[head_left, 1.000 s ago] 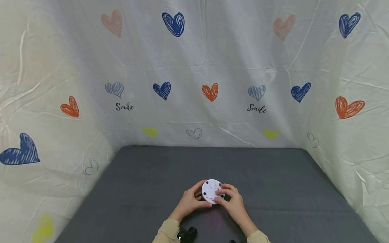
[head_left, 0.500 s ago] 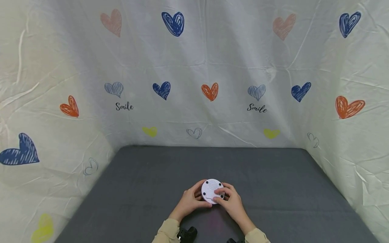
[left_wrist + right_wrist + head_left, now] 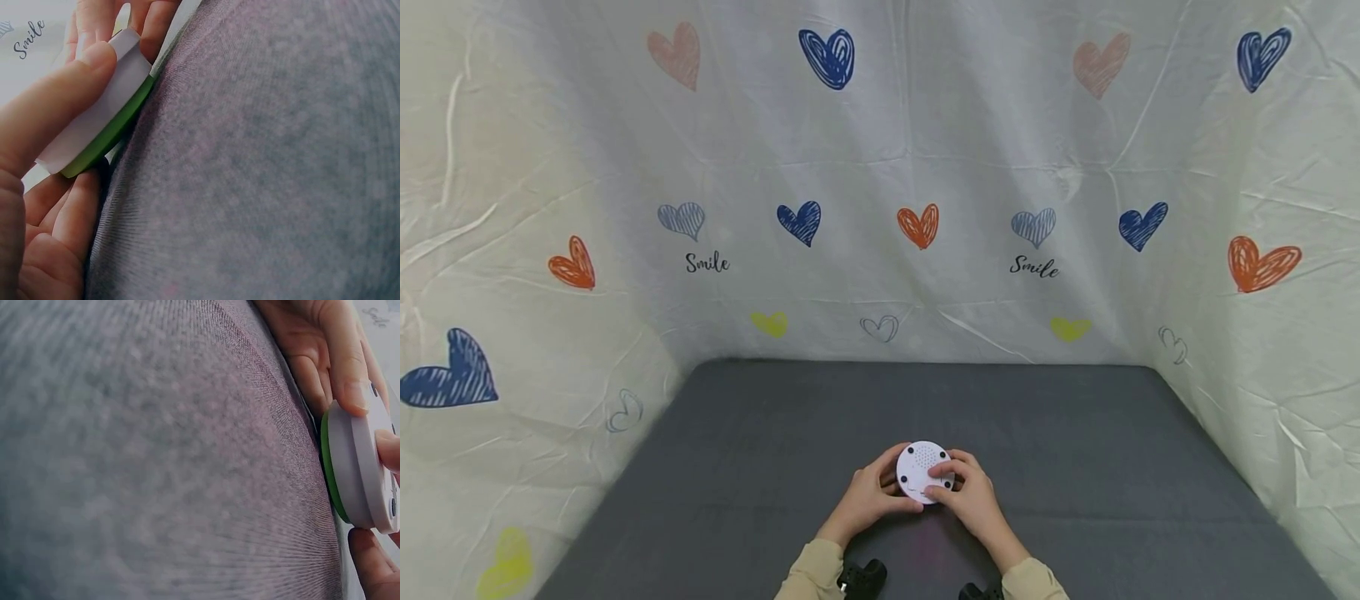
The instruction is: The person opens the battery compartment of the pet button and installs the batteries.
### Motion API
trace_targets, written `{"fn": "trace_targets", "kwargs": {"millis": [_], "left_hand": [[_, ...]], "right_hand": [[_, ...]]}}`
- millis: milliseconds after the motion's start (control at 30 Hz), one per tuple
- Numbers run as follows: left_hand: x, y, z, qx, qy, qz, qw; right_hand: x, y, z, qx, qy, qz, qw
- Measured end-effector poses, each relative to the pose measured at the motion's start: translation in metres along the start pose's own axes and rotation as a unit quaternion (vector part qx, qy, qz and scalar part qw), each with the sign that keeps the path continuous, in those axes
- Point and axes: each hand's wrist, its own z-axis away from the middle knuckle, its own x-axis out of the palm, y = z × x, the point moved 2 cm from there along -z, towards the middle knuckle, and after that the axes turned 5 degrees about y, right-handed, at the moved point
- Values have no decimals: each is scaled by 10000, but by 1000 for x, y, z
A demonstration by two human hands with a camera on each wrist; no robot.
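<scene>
A round white-and-green device (image 3: 916,467), its white face turned up, is held between both hands low in the head view. That face shows a patch of small holes and several black dots near its edge. My left hand (image 3: 867,500) grips its left side, with the thumb on the near rim, also seen on the device (image 3: 103,112) in the left wrist view. The right hand (image 3: 973,500) has its thumb and a fingertip on the white face, while other fingers hold the right edge. In the right wrist view, the device (image 3: 356,469) shows its green layer facing the cloth.
Dark grey cloth (image 3: 760,442) covers the table around the hands. White curtains (image 3: 865,125) printed with hearts and "Smile" enclose the back and sides. Black wrist mounts (image 3: 865,578) sit beside the beige sleeves (image 3: 812,571).
The right thumb and fingertip have shifted slightly left on the white face. A small red spot by the right fingers and part of a panel outline no longer show. The left hand stays put.
</scene>
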Motion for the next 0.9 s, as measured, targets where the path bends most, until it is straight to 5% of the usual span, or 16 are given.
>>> {"fn": "trace_targets", "kwargs": {"millis": [433,900], "left_hand": [[-1,2,1,30,-92,172,9998],[0,0,0,-70,25,96,9999]], "right_hand": [[-1,3,-1,208,-284,-274,9990],[-16,9,-4,1179,-274,-443,9917]]}}
